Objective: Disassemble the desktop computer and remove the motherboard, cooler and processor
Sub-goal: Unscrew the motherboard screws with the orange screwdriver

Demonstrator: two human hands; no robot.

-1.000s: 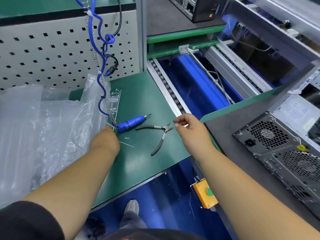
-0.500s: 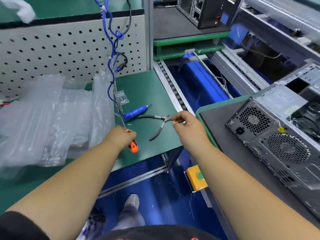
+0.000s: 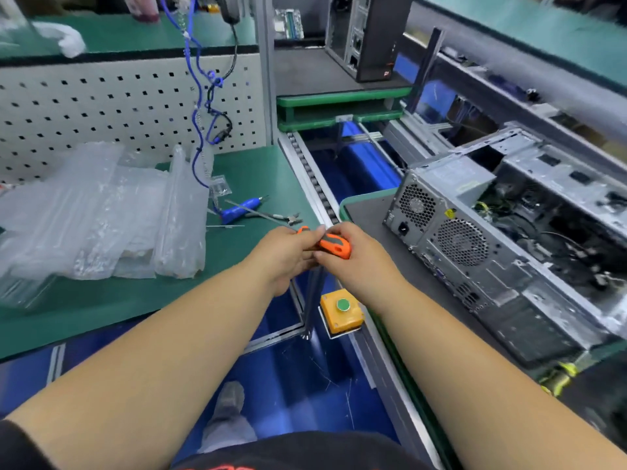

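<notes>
Left hand (image 3: pixel 283 254) is now bringing the orange-handled screwdriver (image 3: pixel 330 245) off the green bench (image 3: pixel 101 300), where it was half a second back; right hand (image 3: pixel 356 259), away from the pliers (image 3: pixel 276 217), is curling onto the handle too. Both are gripping it. Desktop computer (image 3: pixel 509 239) is lying open, just right; unscrewing likely next.
</notes>
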